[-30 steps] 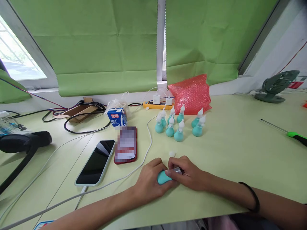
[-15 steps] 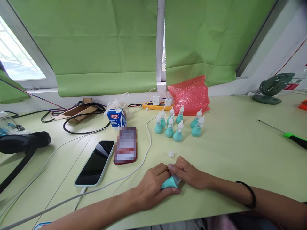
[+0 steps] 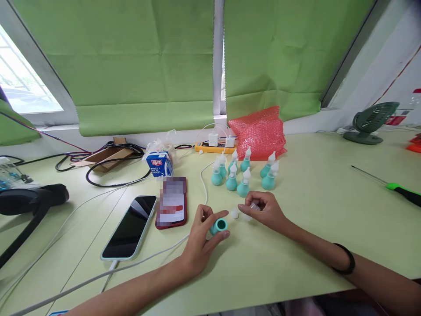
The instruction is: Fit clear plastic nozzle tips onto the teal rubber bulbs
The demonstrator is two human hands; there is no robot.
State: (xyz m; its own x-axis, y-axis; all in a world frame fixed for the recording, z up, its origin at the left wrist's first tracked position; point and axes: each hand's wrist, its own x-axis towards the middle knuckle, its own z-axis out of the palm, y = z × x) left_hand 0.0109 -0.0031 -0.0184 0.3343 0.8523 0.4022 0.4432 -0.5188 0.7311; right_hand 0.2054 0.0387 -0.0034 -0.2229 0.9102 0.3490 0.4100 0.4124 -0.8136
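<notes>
My left hand point(image 3: 201, 240) grips a teal squeeze bulb point(image 3: 219, 226) between thumb and fingers, its round open mouth facing me. To its right, my right hand point(image 3: 268, 211) is closed on a clear plastic piece point(image 3: 254, 207), partly covered by the fingers; it looks like a nozzle. A small whitish round piece point(image 3: 234, 214) lies on the table between the two hands. Beyond them stand several teal bulbs with clear pointed tips point(image 3: 243, 188), the nearest just behind my right hand.
Left of my hands lie a red-cased phone point(image 3: 171, 204) and a pale-cased phone point(image 3: 130, 228), with a white cable point(image 3: 158, 250) in front. Behind are a blue milk carton point(image 3: 160, 166), an orange power strip point(image 3: 205, 147) and a red bubble bag point(image 3: 263, 136). A screwdriver point(image 3: 399, 188) lies right.
My hands, together around the bulb before, have come apart. The clear piece is off the bulb and has moved right and away in my right hand; the left hand tilts the open bulb.
</notes>
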